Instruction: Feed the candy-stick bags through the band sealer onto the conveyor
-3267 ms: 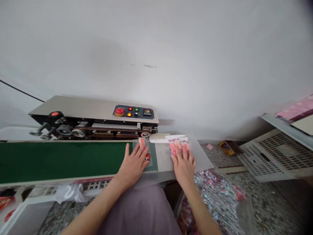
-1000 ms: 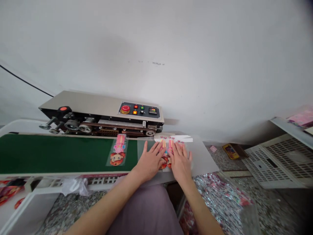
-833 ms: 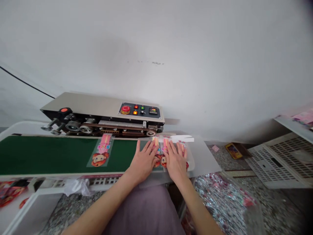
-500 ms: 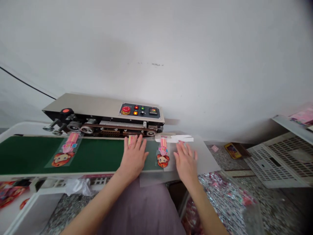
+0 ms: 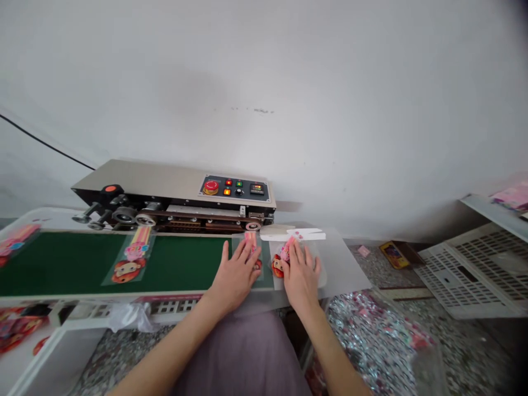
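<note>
My left hand [image 5: 236, 275] lies with fingers spread over a clear packet [image 5: 249, 237], which holds a pink-striped piece with a cartoon face. The packet's top edge is at the right end of the band sealing machine [image 5: 177, 190]. My right hand [image 5: 303, 275] rests flat on another such packet [image 5: 278, 265], on the white sheet at the belt's right end, and covers part of it. Farther left on the green conveyor belt [image 5: 181, 264] lies a third packet [image 5: 128, 264], tilted, with its face piece toward me. One more packet [image 5: 18, 241] sits at the belt's far left.
White paper strips [image 5: 305, 235] lie behind my right hand. A large clear bag of shiny packets [image 5: 371, 330] stands on the floor at right, near a white slotted crate [image 5: 462, 275]. At lower left is a white box [image 5: 70, 352] beside red cartoon pieces.
Packets on the belt have travelled left. My left hand has shifted right, from one packet onto the following one. My right hand has come slightly left, with another packet now showing beneath it.
</note>
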`<state>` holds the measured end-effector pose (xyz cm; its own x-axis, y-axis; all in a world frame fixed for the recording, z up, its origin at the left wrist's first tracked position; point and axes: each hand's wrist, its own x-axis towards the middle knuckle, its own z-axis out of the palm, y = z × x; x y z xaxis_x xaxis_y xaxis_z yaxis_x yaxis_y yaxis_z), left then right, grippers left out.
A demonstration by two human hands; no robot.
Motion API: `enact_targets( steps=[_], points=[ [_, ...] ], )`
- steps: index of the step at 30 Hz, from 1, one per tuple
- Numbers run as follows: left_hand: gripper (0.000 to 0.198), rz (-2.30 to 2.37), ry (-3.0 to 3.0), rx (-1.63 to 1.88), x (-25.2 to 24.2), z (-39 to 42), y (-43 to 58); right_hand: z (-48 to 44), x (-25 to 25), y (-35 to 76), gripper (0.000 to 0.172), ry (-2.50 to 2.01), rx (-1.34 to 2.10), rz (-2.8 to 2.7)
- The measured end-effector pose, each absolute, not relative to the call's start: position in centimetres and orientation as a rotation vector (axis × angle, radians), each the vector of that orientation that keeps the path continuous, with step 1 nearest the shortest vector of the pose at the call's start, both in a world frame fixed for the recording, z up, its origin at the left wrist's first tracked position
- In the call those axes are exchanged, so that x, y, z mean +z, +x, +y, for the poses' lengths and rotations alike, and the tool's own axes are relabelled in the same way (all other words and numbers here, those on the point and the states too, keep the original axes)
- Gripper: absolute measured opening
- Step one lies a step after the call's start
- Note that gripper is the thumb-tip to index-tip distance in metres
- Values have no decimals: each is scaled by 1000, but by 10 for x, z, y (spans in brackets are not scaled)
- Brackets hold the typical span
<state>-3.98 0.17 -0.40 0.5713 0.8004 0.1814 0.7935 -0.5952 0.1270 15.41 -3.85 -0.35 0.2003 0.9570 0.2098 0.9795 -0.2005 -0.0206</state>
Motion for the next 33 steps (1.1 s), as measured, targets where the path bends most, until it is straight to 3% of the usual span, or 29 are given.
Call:
enact_targets(
  steps=[4, 10, 16, 33],
  points=[
    [49, 1531, 2709, 335, 7, -2, -47, -47, -1, 158, 54, -2382, -239, -1843],
    [50, 1143, 2720, 371, 19, -18, -6, -66, -2, 176, 54, -2520, -298, -1793],
    [53, 1017, 2792, 507, 1, -21, 21, -71, -6, 153, 55, -2461, -197, -1947],
    [67, 1401, 2627, 384, -9, -21, -9, -38, 9, 130, 53, -2065, 7, -2228]
  ],
)
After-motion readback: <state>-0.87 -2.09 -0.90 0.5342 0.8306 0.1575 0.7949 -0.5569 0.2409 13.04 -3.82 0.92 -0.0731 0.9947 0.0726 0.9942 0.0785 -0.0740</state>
